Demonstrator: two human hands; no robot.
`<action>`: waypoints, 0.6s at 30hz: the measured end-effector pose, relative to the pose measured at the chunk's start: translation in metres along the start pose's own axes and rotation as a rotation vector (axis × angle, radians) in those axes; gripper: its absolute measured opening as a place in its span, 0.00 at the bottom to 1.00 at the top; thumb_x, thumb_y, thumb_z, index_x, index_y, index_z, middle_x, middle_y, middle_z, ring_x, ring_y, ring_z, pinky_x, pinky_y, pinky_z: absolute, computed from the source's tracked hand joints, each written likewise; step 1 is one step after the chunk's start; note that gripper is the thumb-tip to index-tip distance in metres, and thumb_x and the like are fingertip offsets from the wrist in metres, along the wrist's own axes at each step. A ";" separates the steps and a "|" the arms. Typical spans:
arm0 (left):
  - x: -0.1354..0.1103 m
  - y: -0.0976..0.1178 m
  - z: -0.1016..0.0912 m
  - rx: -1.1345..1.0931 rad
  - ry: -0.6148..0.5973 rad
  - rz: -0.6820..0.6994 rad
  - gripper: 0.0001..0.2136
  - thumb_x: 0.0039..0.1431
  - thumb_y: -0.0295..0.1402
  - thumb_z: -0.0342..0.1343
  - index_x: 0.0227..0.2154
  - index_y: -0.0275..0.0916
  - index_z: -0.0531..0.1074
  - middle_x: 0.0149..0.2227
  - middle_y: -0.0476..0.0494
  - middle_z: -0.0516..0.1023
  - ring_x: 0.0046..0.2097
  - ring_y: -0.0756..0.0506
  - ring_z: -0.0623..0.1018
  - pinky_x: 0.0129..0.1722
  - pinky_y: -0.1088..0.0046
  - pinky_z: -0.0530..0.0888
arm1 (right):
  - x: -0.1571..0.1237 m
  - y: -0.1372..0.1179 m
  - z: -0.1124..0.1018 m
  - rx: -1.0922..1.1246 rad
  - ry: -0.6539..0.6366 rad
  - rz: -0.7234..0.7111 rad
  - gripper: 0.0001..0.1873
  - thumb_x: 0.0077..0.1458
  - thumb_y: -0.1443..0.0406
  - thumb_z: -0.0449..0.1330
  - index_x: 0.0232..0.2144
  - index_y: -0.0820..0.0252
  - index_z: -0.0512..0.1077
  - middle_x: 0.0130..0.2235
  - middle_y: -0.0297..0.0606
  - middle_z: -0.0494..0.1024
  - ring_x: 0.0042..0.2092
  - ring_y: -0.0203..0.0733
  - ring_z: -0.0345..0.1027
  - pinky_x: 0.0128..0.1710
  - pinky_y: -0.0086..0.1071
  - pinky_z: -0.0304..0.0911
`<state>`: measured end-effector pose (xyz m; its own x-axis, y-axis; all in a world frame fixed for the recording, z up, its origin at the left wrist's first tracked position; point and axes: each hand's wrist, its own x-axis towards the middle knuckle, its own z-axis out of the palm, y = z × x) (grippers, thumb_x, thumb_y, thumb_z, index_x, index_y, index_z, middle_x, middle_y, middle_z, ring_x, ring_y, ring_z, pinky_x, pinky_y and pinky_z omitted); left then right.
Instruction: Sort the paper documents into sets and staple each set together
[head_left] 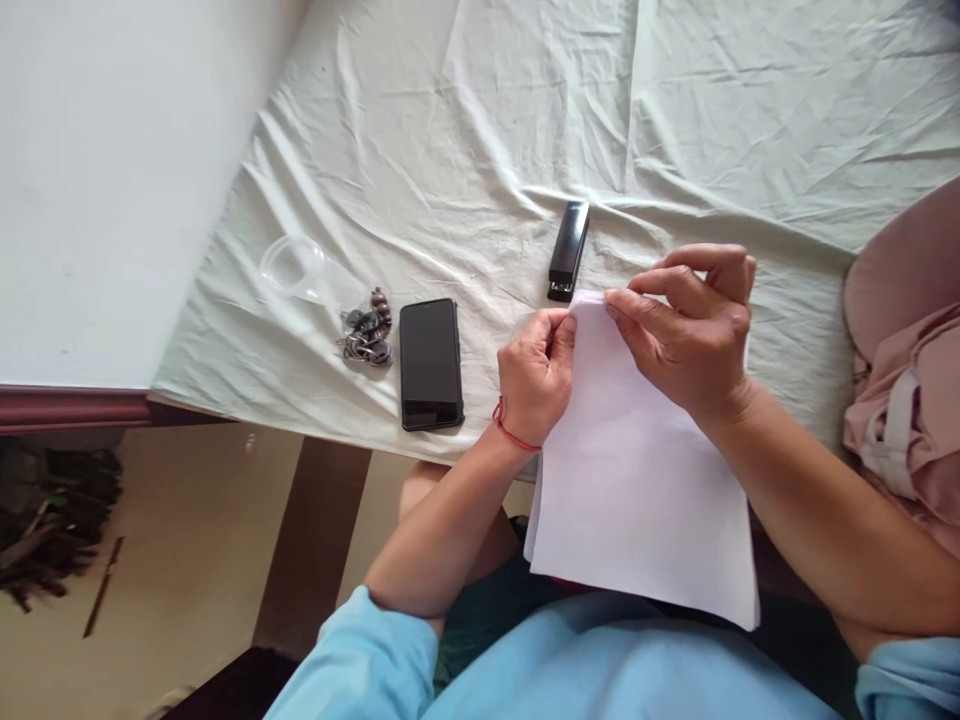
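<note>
White sheets of paper [645, 480] hang in front of me, their lower part over my lap and more than one layer showing at the left edge. My left hand [536, 375] grips the stack at its upper left corner, fingers curled and thumb on top. With thumb and forefinger, my right hand [694, 325] pinches the top edge, the other fingers bent above it. Just beyond that edge lies a black stapler [569, 250] on the cloth, touched by neither hand. A black phone [431, 365] rests face up to the left of my left hand.
A pale, wrinkled cloth [480, 130] covers the surface. Left of the phone are a bunch of keys [367, 335] and a clear plastic container [300, 275]. Pink fabric [911, 400] is bundled at the right. Tiled floor [195, 530] shows below the near edge, with a dark pile of sticks [52, 510].
</note>
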<state>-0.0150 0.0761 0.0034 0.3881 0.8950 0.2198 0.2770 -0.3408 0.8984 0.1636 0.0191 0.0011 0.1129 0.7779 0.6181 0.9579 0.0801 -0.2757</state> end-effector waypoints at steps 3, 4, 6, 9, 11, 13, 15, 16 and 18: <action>0.000 0.000 0.000 0.002 -0.001 -0.004 0.15 0.73 0.45 0.52 0.38 0.40 0.76 0.29 0.49 0.79 0.29 0.50 0.75 0.31 0.73 0.69 | -0.001 0.002 0.001 0.025 0.011 -0.008 0.10 0.68 0.56 0.59 0.43 0.46 0.80 0.42 0.41 0.81 0.57 0.60 0.70 0.58 0.58 0.55; 0.000 0.000 0.000 0.001 0.000 -0.004 0.15 0.73 0.45 0.52 0.38 0.40 0.76 0.29 0.49 0.79 0.29 0.50 0.75 0.31 0.74 0.69 | -0.001 0.002 0.002 0.039 0.006 -0.006 0.10 0.68 0.56 0.59 0.43 0.46 0.80 0.42 0.41 0.81 0.57 0.60 0.70 0.58 0.58 0.55; 0.000 0.000 -0.001 -0.002 0.000 -0.005 0.15 0.73 0.45 0.52 0.38 0.40 0.76 0.29 0.49 0.79 0.29 0.50 0.75 0.31 0.74 0.69 | 0.000 0.003 0.001 0.065 -0.012 0.005 0.09 0.67 0.56 0.60 0.44 0.45 0.80 0.43 0.41 0.81 0.58 0.60 0.70 0.58 0.58 0.55; 0.000 0.000 -0.001 -0.008 -0.002 -0.007 0.16 0.73 0.46 0.52 0.38 0.40 0.76 0.29 0.49 0.79 0.30 0.50 0.76 0.32 0.74 0.70 | 0.000 0.002 0.000 0.090 -0.026 0.023 0.08 0.66 0.57 0.61 0.44 0.45 0.79 0.42 0.41 0.81 0.57 0.60 0.70 0.58 0.59 0.54; 0.000 0.000 -0.001 -0.010 -0.001 -0.006 0.16 0.73 0.46 0.52 0.38 0.40 0.76 0.30 0.49 0.80 0.30 0.50 0.76 0.32 0.74 0.70 | 0.001 0.001 -0.001 0.097 -0.028 0.028 0.07 0.66 0.57 0.62 0.43 0.46 0.79 0.41 0.41 0.81 0.56 0.59 0.70 0.58 0.59 0.55; 0.000 0.000 -0.001 -0.005 0.000 -0.003 0.16 0.73 0.46 0.52 0.38 0.40 0.77 0.29 0.49 0.79 0.30 0.50 0.75 0.32 0.74 0.70 | 0.001 0.000 -0.001 0.100 -0.029 0.027 0.06 0.66 0.57 0.62 0.41 0.46 0.79 0.40 0.41 0.81 0.56 0.59 0.70 0.57 0.58 0.56; 0.000 0.000 -0.001 0.004 0.001 0.003 0.16 0.73 0.46 0.52 0.38 0.40 0.77 0.29 0.48 0.79 0.30 0.50 0.75 0.32 0.73 0.70 | 0.002 0.001 -0.001 0.100 -0.026 0.025 0.07 0.66 0.57 0.62 0.41 0.47 0.79 0.40 0.42 0.81 0.56 0.59 0.70 0.55 0.57 0.59; 0.000 0.000 -0.001 0.008 0.002 0.005 0.16 0.73 0.46 0.52 0.38 0.40 0.77 0.30 0.48 0.79 0.30 0.50 0.76 0.32 0.73 0.70 | 0.002 0.001 0.000 0.099 -0.025 0.023 0.07 0.66 0.56 0.62 0.41 0.47 0.80 0.40 0.42 0.81 0.56 0.59 0.69 0.55 0.56 0.60; -0.001 0.000 0.000 0.012 0.004 0.007 0.16 0.73 0.47 0.52 0.38 0.40 0.77 0.30 0.48 0.80 0.30 0.50 0.76 0.32 0.73 0.70 | 0.002 0.002 0.000 0.092 -0.029 0.016 0.09 0.67 0.56 0.61 0.42 0.47 0.80 0.41 0.43 0.81 0.56 0.59 0.69 0.54 0.56 0.61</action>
<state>-0.0152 0.0756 0.0037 0.3867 0.8936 0.2279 0.2848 -0.3507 0.8921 0.1658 0.0212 0.0020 0.1191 0.7969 0.5923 0.9278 0.1232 -0.3523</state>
